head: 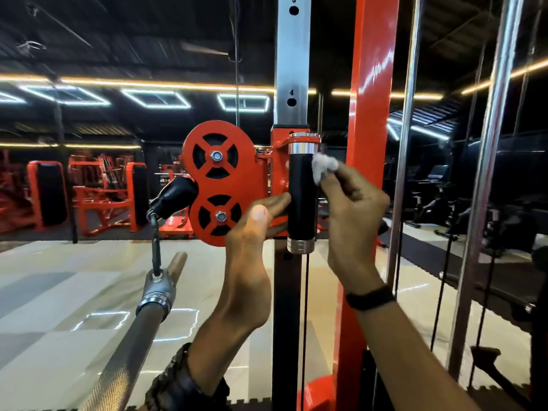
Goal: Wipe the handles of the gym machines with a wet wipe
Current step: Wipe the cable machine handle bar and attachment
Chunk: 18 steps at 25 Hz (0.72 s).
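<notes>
A black upright handle [302, 197] with chrome ends is fixed to the orange carriage on the silver numbered post [292, 69]. My right hand [351, 215] pinches a crumpled white wet wipe [323, 166] against the handle's upper right side. My left hand [252, 232] is raised at the handle's left, its straight fingers touching the lower black grip from behind. Their tips are hidden by the handle.
An orange double-pulley housing [221, 185] sits left of the handle, with a black stopper and clip holding a knurled steel bar [130, 330] that slants down left. An orange upright [370, 114] and chrome guide rods [492, 143] stand at the right. Other machines line the far left.
</notes>
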Tool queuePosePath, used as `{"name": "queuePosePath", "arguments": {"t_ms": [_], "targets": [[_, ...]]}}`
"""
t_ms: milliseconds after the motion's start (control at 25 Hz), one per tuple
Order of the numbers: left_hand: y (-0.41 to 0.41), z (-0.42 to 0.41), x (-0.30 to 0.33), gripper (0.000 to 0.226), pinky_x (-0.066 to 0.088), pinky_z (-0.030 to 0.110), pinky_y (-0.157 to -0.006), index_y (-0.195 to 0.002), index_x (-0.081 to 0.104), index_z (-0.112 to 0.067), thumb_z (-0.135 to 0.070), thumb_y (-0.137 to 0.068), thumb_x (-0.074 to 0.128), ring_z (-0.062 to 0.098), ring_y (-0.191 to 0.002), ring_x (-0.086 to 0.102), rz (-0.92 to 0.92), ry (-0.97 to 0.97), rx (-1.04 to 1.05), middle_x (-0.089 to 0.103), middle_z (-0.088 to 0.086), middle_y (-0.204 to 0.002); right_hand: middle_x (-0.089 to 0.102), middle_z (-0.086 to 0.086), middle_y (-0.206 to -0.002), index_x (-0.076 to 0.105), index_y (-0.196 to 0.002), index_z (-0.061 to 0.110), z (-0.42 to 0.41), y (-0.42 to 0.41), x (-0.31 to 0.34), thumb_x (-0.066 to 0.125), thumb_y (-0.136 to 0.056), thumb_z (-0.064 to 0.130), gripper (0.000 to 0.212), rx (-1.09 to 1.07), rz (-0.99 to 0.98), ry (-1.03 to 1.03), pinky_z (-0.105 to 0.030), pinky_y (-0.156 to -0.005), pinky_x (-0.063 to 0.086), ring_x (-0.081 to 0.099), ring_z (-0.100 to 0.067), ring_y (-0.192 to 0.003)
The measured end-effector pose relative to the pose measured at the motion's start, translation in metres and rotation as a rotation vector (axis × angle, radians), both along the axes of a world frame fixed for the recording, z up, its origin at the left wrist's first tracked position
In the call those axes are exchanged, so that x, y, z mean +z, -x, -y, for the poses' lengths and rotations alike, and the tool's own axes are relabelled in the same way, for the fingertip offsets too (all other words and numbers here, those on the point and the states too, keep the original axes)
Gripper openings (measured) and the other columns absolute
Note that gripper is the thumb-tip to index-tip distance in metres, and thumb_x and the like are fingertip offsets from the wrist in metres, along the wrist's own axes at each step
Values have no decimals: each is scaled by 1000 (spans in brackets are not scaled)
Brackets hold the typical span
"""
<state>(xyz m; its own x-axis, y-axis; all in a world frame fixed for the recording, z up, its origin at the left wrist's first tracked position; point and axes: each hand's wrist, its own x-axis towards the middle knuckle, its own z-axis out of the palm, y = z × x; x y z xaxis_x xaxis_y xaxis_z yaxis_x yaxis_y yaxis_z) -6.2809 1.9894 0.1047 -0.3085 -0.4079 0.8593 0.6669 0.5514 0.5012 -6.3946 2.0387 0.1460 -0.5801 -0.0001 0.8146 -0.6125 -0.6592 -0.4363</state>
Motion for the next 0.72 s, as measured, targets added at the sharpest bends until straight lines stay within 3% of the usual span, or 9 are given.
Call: {"name": "queuePosePath", "arguments": {"t_ms": [160,240,320,400,520,600,720], "targets": [[-2,0,3,64,47,28,-101,-127,62,-9,-49,-97,21,16,-124,58,37,57,53,67,-4,-123,76,-6,-102,72,-114,3,-7,-2,-58,64,-93,9,23,195,126,-159,-37,-88,56,72,-18,-99],[-2,0,5,62,44,24,-100,-123,64,-13,-49,-98,20,13,-124,56,51,102,177,65,-9,-121,76,-10,-99,72,-111,-1,-3,10,-32,64,-93,9,21,204,111,-209,-31,-78,56,73,-19,-92],[-3,1,7,65,36,12,-98,-121,64,-14,-51,-96,17,0,-123,51,53,104,274,59,-25,-117,76,-8,-87,74,-102,0,0,15,2,65,-94,11,17,196,81,-264,-24,-65,53,71,-14,-75],[-4,2,8,70,28,2,-94,-121,66,-12,-53,-96,15,-11,-123,44,51,100,332,52,-40,-116,75,-9,-81,76,-95,2,-3,16,7,65,-94,15,17,220,47,-290,-28,-59,53,69,-16,-69],[-2,4,7,66,30,9,-97,-117,68,-23,-56,-96,15,0,-127,43,25,35,400,54,-33,-119,74,-19,-83,76,-85,6,-18,14,-23,66,-93,19,18,230,-35,-441,-46,-66,58,67,-36,-71],[2,4,7,58,37,20,-99,-115,65,-29,-57,-96,18,8,-123,51,3,-21,366,61,-15,-120,74,-15,-77,74,-73,14,-24,14,-15,65,-92,6,23,244,-68,-503,-41,-68,57,66,-31,-69],[3,1,13,48,45,29,-93,-110,63,-36,-56,-98,21,7,-109,59,11,-113,282,65,-8,-110,75,-15,-86,73,-89,11,-23,17,30,67,-91,6,8,274,-51,-484,-40,-70,57,68,-27,-76]]}}
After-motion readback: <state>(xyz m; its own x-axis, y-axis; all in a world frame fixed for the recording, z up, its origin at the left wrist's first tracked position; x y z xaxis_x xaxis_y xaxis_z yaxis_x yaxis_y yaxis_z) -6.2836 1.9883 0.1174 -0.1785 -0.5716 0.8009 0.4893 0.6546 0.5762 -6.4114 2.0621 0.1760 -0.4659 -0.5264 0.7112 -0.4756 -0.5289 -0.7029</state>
